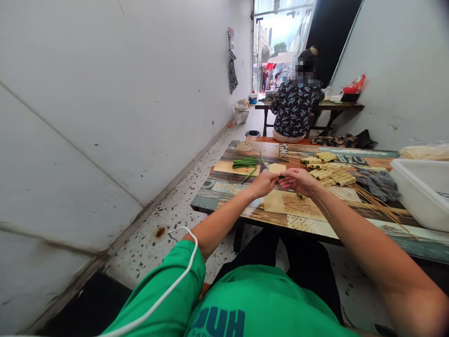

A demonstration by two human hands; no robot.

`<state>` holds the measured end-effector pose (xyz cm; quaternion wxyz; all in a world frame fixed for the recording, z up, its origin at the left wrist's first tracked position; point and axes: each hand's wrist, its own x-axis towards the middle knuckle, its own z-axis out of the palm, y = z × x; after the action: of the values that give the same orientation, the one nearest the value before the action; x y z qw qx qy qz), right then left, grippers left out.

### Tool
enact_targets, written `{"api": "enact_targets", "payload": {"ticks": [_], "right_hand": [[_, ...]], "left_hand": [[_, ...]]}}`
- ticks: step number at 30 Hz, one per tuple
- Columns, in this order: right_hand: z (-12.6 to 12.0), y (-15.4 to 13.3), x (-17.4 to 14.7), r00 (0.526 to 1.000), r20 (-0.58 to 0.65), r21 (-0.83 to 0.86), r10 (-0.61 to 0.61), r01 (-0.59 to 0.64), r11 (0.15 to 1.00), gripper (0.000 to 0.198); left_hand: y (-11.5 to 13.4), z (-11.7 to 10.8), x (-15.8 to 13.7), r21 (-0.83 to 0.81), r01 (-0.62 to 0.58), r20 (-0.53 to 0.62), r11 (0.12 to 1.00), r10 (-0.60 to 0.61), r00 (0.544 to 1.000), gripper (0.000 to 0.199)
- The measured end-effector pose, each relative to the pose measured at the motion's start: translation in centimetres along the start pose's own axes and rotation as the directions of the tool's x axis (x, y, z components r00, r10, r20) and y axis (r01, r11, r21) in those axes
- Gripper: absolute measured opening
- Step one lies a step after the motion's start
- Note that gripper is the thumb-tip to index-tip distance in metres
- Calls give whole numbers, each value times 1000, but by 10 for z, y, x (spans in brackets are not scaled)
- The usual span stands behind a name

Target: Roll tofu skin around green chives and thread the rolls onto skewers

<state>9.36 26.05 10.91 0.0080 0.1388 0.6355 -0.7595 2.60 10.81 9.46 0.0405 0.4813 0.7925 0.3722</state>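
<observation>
My left hand [265, 183] and my right hand [297, 181] meet over the table, fingers closed around a small bundle of green stalks [281, 177]. Most of that bundle is hidden by my fingers. A thin pale-yellow sheet [277, 168], which looks like tofu skin, lies just beyond my hands. Another such sheet [274, 202] is nearer to me, below my hands. To the left is a pile of cut green stalks [244, 162], with a loose stalk [249, 175] beside it. Several pale-yellow rolls with green inside [328, 175] are grouped on thin skewers to the right of my right hand.
Loose wooden skewers [380, 203] and a grey cloth [377, 182] lie on the patterned table [224, 200]. A white plastic bin [417, 187] stands at its right end. Ahead, a person in a patterned shirt [293, 110] sits facing away at another table [340, 106].
</observation>
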Motion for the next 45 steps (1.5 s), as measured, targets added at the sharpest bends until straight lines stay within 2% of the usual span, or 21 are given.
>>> {"api": "enact_targets", "payload": {"ticks": [2,5,7,9,10,12,15,18,21,25,28,33,40,45], "right_hand": [[-1,7,-2,1000,-11,18,3,-3,1000,26],[-5,19,-5,999,34,46,-26,24,999,29],[-7,28,-8,995,89,39,-50,46,998,33],[-9,37,-12,990,132,4,-59,59,998,40],[-10,42,-13,987,146,-22,-61,65,998,43],[-12,52,-16,983,168,-93,-73,90,992,46],[-16,67,-19,971,175,-254,-165,207,945,42],[-21,83,-24,920,146,-452,-363,388,803,32],[-24,95,-30,814,217,-603,-539,546,582,23],[-25,103,-32,656,399,-667,-641,687,289,26],[-25,107,-31,594,458,-695,-661,703,150,28],[-25,110,-30,579,552,-735,-600,678,-22,33],[-26,102,-38,570,691,-712,-445,642,-284,27],[-22,106,-37,552,721,-692,-419,559,-457,29]], "left_hand": [[-1,2,-2,-15,29,9,999,-29,1000,27],[-7,1,-9,-233,103,22,967,-101,995,23],[-13,1,-16,-418,186,39,889,-186,982,28],[-19,3,-25,-520,263,82,813,-259,962,32],[-22,5,-29,-529,285,92,800,-279,956,31],[-27,10,-36,-482,288,70,828,-291,954,26],[-33,24,-46,-369,206,-64,906,-246,967,17],[-37,37,-58,-234,26,-183,972,-71,981,13],[-40,44,-68,-47,-174,-161,984,165,973,16],[-47,46,-70,135,-330,-88,934,343,935,24],[-53,48,-66,186,-377,-72,907,395,916,28],[-53,47,-64,239,-422,16,875,431,902,30],[-37,26,-65,372,-539,266,755,470,842,27],[-35,24,-63,398,-568,336,720,462,821,25]]}}
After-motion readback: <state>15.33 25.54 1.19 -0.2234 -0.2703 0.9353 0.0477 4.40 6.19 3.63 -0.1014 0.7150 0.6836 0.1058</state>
